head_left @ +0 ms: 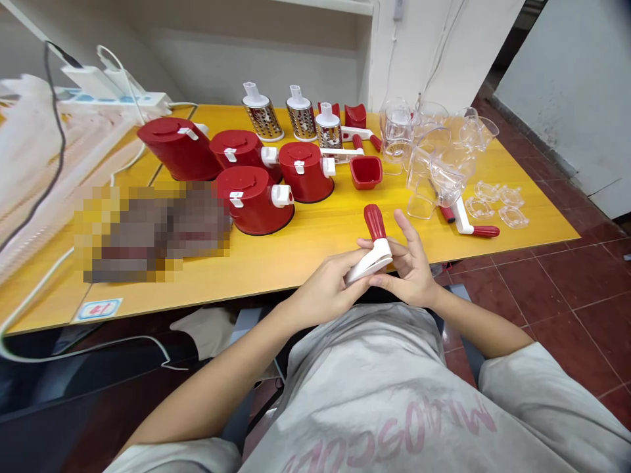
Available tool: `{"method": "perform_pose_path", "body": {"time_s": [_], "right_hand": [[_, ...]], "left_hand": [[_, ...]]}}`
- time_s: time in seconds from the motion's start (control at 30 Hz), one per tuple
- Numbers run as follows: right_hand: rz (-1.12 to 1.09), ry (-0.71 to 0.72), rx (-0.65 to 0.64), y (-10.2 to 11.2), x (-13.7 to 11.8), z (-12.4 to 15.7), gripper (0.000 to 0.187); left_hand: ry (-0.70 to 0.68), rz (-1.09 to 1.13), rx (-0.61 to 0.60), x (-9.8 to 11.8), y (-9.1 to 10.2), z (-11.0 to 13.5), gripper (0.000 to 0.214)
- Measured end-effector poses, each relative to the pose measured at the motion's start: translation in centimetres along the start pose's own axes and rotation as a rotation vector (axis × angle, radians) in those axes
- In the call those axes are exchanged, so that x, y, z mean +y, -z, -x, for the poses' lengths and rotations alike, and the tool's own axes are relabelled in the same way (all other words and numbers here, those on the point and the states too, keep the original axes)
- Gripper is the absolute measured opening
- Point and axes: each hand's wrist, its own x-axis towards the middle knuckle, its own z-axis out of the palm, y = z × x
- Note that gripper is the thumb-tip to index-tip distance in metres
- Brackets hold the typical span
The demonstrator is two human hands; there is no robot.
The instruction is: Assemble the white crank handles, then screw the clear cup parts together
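Close to the table's front edge, a crank handle [371, 261] with a white arm and a red grip is held between both hands. The red grip points up and away from me. My left hand [329, 284] is closed around the lower end of the white arm. At the other side, my right hand [407, 270] steadies the arm near the red grip; its thumb and curled fingers touch it while the index finger sticks up. Beyond the hands lie a red square hopper [365, 172] and red grater bases [306, 172].
Metal grater drums [302, 118] stand at the back. Clear plastic housings [436, 164] and clear flat rings [497, 199] sit on the right, beside another crank handle [470, 222]. A blurred dark object [158, 230] lies left. A power strip [113, 98] with cables occupies the far left.
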Motion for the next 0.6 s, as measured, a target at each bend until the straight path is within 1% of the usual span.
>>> {"method": "perform_pose_path", "body": {"time_s": [0.07,0.1,0.13,0.17,0.27,0.33,0.43,0.47,0.5,0.6], "right_hand": [[-0.047,-0.028,-0.004,0.2,0.0,-0.2,0.124],[-0.078,-0.041,-0.005,0.2,-0.1,-0.3,0.126],[-0.111,-0.057,-0.009,0.2,-0.2,-0.4,0.128],[-0.145,-0.068,-0.013,0.2,-0.3,-0.5,0.132],[-0.218,-0.112,-0.031,-0.1,-0.3,-0.8,0.14],[-0.229,-0.155,-0.08,-0.3,-0.2,-0.9,0.141],[-0.235,-0.238,-0.157,-0.6,-0.2,-0.6,0.138],[-0.246,-0.269,-0.169,-0.7,-0.3,-0.4,0.131],[-0.256,-0.298,-0.169,-0.8,-0.5,-0.3,0.12],[-0.233,-0.345,-0.192,-1.1,-1.2,0.2,0.071]], "left_hand": [[0.05,0.159,-0.087,-0.3,0.0,-0.1,0.032],[0.07,0.247,-0.1,-0.5,-0.1,-0.1,0.038],[0.083,0.328,-0.085,-0.6,-0.2,-0.2,0.044],[0.091,0.393,-0.043,-0.7,-0.4,-0.3,0.049],[0.096,0.504,0.12,-0.7,-0.7,-0.5,0.058],[0.1,0.569,0.163,-0.5,-0.5,-0.5,0.063],[0.097,0.654,0.187,-0.3,-0.4,-0.2,0.07],[0.082,0.661,0.216,-0.3,-0.4,0.0,0.071],[0.055,0.651,0.262,-0.3,-0.6,0.1,0.07],[-0.102,0.544,0.457,-0.4,-1.4,0.2,0.058]]}}
